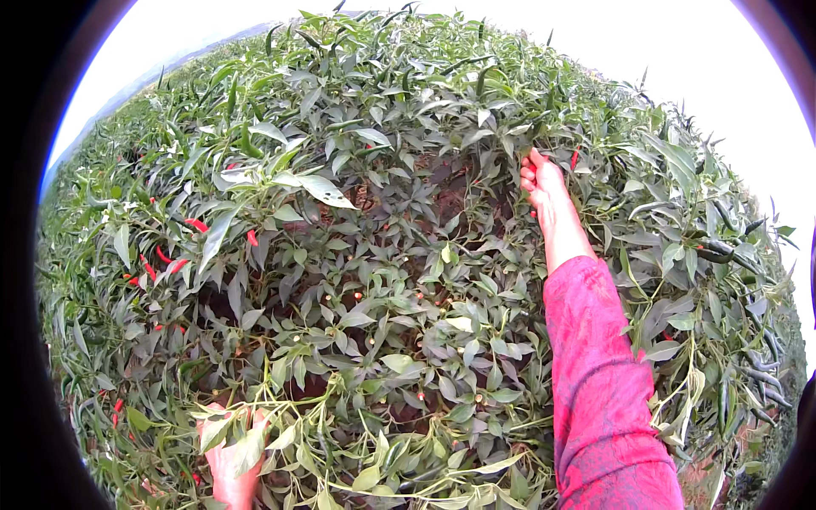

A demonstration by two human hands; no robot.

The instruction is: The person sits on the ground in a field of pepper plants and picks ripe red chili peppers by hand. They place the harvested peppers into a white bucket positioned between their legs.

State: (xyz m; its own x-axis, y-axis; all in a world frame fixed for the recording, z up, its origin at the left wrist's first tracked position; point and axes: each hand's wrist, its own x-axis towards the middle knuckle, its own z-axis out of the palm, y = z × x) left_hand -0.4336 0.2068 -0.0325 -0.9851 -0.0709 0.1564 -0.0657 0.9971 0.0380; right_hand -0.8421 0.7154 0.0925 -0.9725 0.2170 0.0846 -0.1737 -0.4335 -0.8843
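Note:
My right hand (540, 175) reaches far forward into the chili pepper plants (395, 255), its fingers curled among the leaves. A small spot of red shows just below it; whether the fingers grip anything is not visible. A red chili pepper (575, 158) hangs a little to the right of that hand. Low on the left, my left hand (233, 446) is partly covered by the leaves of a pale green branch (299, 401). Its fingers are mostly hidden. More red chili peppers (196, 224) hang in the foliage at the left.
Green chili peppers (720, 248) hang thickly along the right side, and others (248, 141) stand out at the upper left. Drooping, yellowish stems (446, 484) cross the front. Dense foliage surrounds both arms. Small whitish and red spots dot the middle leaves.

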